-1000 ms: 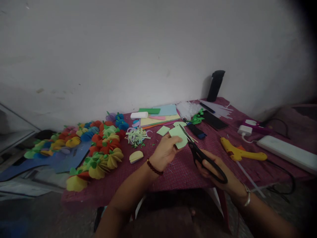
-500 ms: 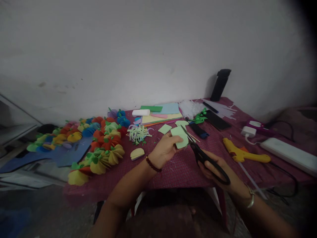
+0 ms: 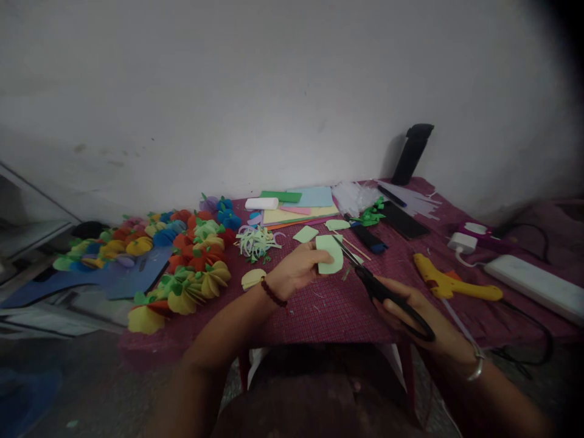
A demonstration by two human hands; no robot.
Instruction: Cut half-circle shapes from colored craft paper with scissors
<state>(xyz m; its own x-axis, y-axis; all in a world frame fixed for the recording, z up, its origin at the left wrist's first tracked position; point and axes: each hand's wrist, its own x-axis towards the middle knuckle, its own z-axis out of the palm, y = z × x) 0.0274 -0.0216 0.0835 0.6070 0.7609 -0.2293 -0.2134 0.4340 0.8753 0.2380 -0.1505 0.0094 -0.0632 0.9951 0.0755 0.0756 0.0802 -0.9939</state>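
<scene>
My left hand (image 3: 303, 266) pinches a pale green piece of paper (image 3: 335, 258), whose corners look partly rounded, over the middle of the table. In my right hand (image 3: 406, 307) are black-handled scissors (image 3: 376, 286); their blades lie at the paper's right edge. Just behind, a square of pale green paper (image 3: 305, 234) and a rounded green piece (image 3: 337, 224) rest on the cloth. Left of my left hand lie a small stack of yellow rounded papers (image 3: 252, 278) and a heap of curled paper offcuts (image 3: 257, 242).
Many coloured paper pumpkins (image 3: 201, 255) crowd the left side. At right are a yellow glue gun (image 3: 449, 283), a white power strip (image 3: 533, 283) and a dark phone (image 3: 404, 220). Coloured sheets (image 3: 314, 196) and a black upright object (image 3: 412, 155) stand near the wall.
The scissors have drawn slightly right and down along the paper's edge. Small green scraps now show below the blades. The whole view has shifted a little.
</scene>
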